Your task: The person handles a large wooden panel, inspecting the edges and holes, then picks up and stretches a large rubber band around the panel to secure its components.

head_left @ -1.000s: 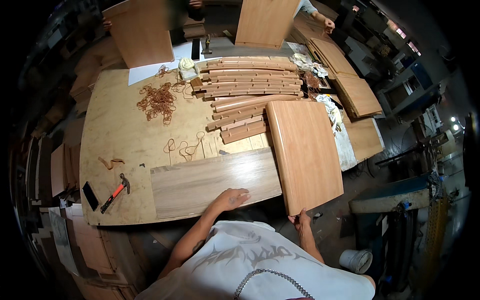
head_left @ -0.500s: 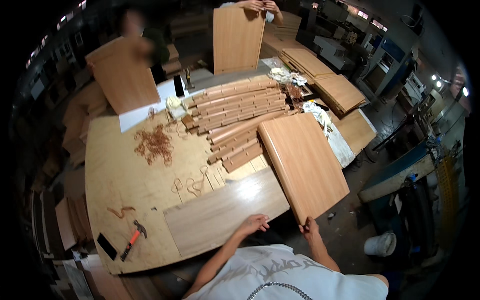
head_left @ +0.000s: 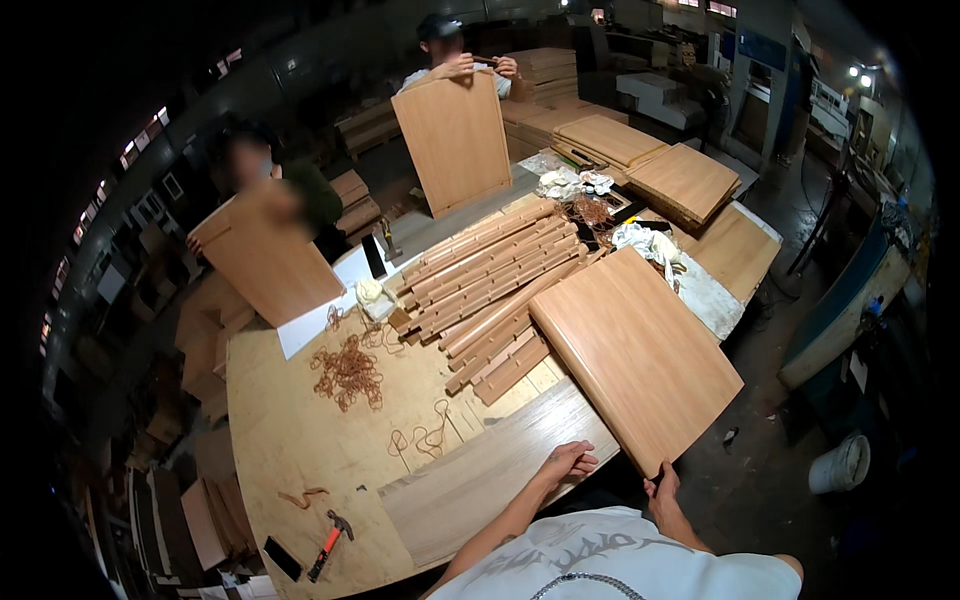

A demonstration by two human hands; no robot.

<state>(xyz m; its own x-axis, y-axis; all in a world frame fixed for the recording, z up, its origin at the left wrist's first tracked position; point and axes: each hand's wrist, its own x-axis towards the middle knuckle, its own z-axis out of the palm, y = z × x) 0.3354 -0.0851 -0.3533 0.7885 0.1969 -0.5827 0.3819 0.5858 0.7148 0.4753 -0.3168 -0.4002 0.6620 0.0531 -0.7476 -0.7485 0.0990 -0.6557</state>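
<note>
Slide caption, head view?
Right hand holding a light-brown rectangular wooden panel by its near corner, left hand over a greyish wood-grain board.

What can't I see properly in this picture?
In the head view:
The underside of the wooden panel: its top hides it.
Fingertips of the right hand: partly behind the panel's edge.
Whether the left hand touches the grey board: the hand hides that.
The silver chain: cut off by the bottom edge.
The brown loops: too tangled to count.

From the view's centre, an orange-handled hammer [head_left: 328,549] and a black phone [head_left: 283,558] lie on the tabletop [head_left: 265,425] at seven o'clock, tangled brown bands [head_left: 348,375] at eight, a white bucket [head_left: 836,467] at four.
</note>
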